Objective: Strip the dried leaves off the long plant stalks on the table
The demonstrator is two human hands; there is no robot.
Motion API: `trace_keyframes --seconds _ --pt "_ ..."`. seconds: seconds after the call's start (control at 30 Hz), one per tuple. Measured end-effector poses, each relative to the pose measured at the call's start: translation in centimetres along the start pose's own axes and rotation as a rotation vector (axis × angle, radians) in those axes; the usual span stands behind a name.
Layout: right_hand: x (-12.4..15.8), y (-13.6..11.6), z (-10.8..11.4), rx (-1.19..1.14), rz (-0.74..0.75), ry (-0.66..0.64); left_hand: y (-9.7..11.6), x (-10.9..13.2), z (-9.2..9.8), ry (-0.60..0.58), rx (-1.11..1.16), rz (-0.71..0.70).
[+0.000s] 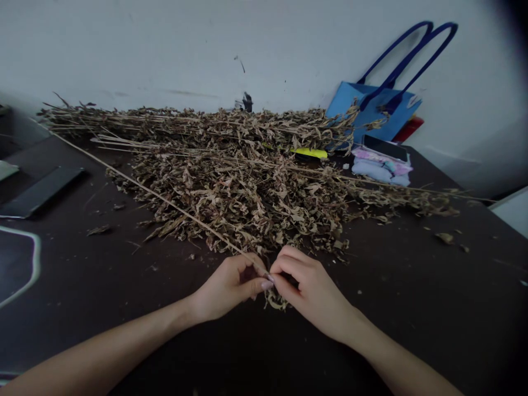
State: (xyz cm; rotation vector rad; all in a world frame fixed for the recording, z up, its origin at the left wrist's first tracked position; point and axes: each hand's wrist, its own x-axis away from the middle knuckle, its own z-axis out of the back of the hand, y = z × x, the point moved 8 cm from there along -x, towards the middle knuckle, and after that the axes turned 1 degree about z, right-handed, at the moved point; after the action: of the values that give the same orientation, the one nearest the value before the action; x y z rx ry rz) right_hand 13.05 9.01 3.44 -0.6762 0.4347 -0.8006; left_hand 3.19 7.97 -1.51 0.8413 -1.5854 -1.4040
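Far left of the dark brown bench point(136, 275): flat dark rectangular slab point(43, 191), with a dark pale-edged panel point(37, 256) nearer the camera, cut by the frame.

The long thin straw-coloured dried stem point(223, 238) runs from upper left down to the hands at centre, leafy end toward the wearer. Looks like the step is working at that leafy end, probably picking or parting leaf; exact action is hidden by the fingers. Next move, my read: calls for a steady left pinch and a small pull from the right, since a stem this thin likely snaps easily.

Left hand point(225, 286): thumb and fingers brought together, stem lying across it and pinched near its end. Right hand point(313, 286): just beside it, thumb and index tips together on the leafy end, other fingers curled. Can't tell if they have bare stalk or leaf. A small leaf tuft hangs below the fingertips.

Behind both: wide heap of brown dried leafy stalks point(264, 203). Right of centre, bright yellow object point(311, 153), partly covered. Far right: dark phone-like slab point(383, 147) on pastel soft packs point(379, 168), light blue bag point(346, 99) behind.
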Motion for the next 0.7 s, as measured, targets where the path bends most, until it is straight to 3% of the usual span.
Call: trace_keyframes --seconds 0.33,0.7 --pt "0.0 0.1 -0.7 -0.081 -0.040 -0.118 1.8 -0.2 0.5 -0.050 -0.306 -0.200" --pt "0.1 0.2 -0.9 -0.028 -0.017 -0.137 2.9 0.0 0.7 -0.071 -0.463 -0.295"
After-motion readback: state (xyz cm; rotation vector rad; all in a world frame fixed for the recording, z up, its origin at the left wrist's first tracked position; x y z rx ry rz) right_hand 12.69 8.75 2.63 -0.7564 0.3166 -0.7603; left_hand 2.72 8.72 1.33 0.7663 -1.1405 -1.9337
